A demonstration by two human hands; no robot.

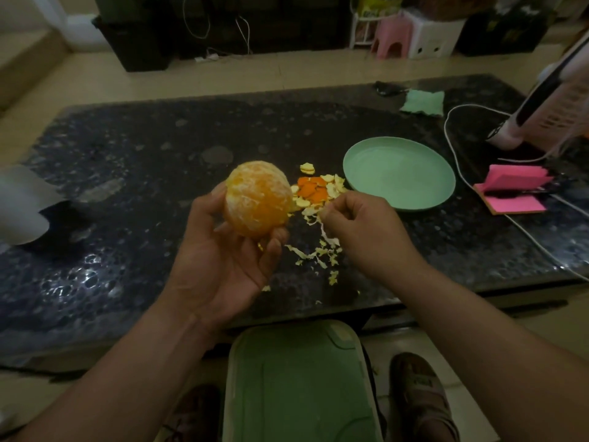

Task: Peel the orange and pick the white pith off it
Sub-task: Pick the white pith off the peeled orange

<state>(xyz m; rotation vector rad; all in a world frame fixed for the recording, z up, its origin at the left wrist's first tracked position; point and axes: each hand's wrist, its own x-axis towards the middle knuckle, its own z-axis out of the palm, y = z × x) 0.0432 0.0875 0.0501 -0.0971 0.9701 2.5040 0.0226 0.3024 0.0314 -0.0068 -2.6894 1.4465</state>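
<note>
My left hand (220, 260) holds the peeled orange (258, 199) up over the dark table, fingers cupped under and around it. The fruit is bare of rind, with pale pith streaks across its segments. My right hand (363, 231) is just to the right of the orange, with thumb and fingers pinched on a thin white strip of pith (328, 232) that dangles down. Behind the hands lies a heap of orange peel pieces (314, 189). Pale pith scraps (318, 253) are scattered on the table below my right hand.
A mint green plate (400, 173) sits right of the peel heap. Pink sticky notes (513, 189), a white cable (459, 167) and a pink appliance (548, 106) crowd the right end. A green cloth (422, 102) lies at the back. A green stool (299, 384) stands below the table edge (95, 349).
</note>
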